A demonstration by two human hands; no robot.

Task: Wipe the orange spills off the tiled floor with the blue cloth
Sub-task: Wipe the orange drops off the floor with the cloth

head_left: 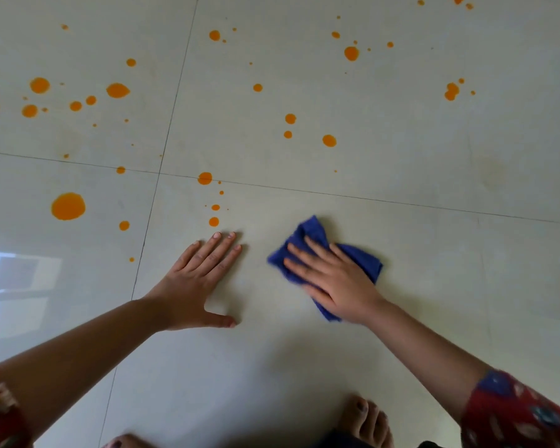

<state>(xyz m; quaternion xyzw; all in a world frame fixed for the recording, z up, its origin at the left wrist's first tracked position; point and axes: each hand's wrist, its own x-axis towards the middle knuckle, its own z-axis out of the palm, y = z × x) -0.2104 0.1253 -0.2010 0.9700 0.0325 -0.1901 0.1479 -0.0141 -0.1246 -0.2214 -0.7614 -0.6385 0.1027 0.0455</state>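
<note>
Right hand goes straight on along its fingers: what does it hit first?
Probably fingertips of the left hand, clipped by a corner of the blue cloth; small orange drops lie just beyond.

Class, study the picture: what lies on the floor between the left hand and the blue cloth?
Nothing: in the head view, only bare tiled floor separates the left hand from the blue cloth.

The right hand (337, 279) presses flat on the crumpled blue cloth (314, 234), fingers straight and spread over it. Just beside it, the left hand (198, 279) rests palm-down on the pale tiled floor (401, 156), thumb splayed toward the cloth. Orange spills (68, 206) dot the tiles beyond the hands (the biggest blob lies far left). Bare toes (366, 421) show at the bottom edge, patterned red sleeves (514, 415) at both corners.
</note>
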